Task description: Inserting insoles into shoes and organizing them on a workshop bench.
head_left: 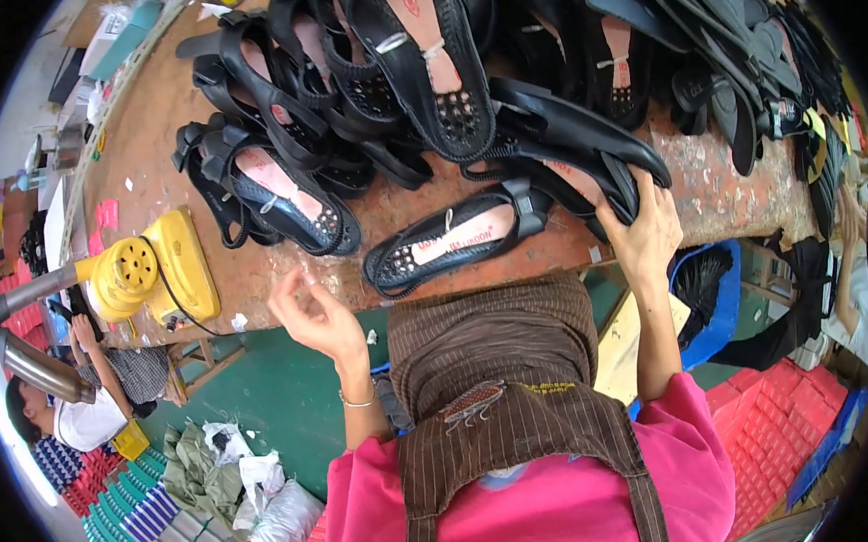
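Observation:
My right hand (646, 228) is wrapped round the end of a black shoe (569, 122) with a pale insole, at the front of a shoe pile. The shoe tilts, and another shoe's edge lies close under it. Beside it, near the table's front edge, a black slingback shoe (457, 235) with a bow lies insole up. My left hand (317, 314) hovers at the table edge, left of that slingback, fingers apart and holding nothing. Farther left, a similar bowed shoe (277, 186) rests with its perforated toe towards me.
Many black shoes (433, 65) are heaped across the back of the worktable (145, 188). Dark sole-shaped pieces (738, 69) pile up at the right. A yellow device (154, 271) with a metal pipe stands left. A blue bin (725, 300) is below right. Other people work at both sides.

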### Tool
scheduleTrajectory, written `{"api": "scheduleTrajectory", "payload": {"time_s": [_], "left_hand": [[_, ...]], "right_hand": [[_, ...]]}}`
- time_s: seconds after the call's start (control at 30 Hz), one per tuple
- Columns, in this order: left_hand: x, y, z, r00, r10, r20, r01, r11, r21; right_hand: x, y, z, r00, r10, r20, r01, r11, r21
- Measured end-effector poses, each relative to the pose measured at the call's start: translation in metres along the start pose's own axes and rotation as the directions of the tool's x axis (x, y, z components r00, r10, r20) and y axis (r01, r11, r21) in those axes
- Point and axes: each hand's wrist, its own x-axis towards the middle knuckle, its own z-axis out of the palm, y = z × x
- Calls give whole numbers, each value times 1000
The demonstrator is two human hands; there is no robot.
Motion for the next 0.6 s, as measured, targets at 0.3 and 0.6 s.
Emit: {"api": "scheduleTrajectory", "payload": {"time_s": [0.3, 0.6], "left_hand": [[50, 23, 63, 997, -31, 68, 51, 947, -316], [116, 3, 109, 964, 199, -174, -226, 961, -157]], "right_hand": [[57, 13, -47, 982, 69, 175, -156, 820, 550], [183, -35, -70, 974, -228, -21, 226, 943, 246]]}}
